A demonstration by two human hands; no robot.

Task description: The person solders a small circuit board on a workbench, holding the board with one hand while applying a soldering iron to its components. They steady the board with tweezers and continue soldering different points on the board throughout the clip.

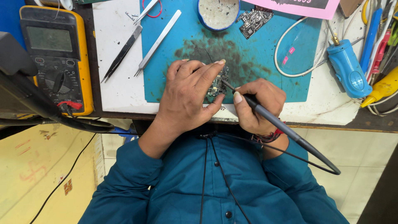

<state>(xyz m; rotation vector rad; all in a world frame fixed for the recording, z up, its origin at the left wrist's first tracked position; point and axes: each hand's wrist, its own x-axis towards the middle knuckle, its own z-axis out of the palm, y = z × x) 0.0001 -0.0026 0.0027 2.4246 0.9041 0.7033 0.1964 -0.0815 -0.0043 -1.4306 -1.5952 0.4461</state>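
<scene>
- On the stained blue mat (174, 89) at the bench's near edge, my left hand (188, 93) lies flat over a small circuit board (218, 84), fingers spread to pin it so it cannot slide.
- My right hand (259, 103) is clenched pen-fashion around a thin grey soldering iron (265, 114); its tip touches the board's right side, the cord looping back past my wrist.
- Both wrists rest near the bench edge, seemingly for steadiness.
- Two tweezers (141, 45) lie apart on the mat's left; a yellow multimeter (56, 54) sits farther left.
</scene>
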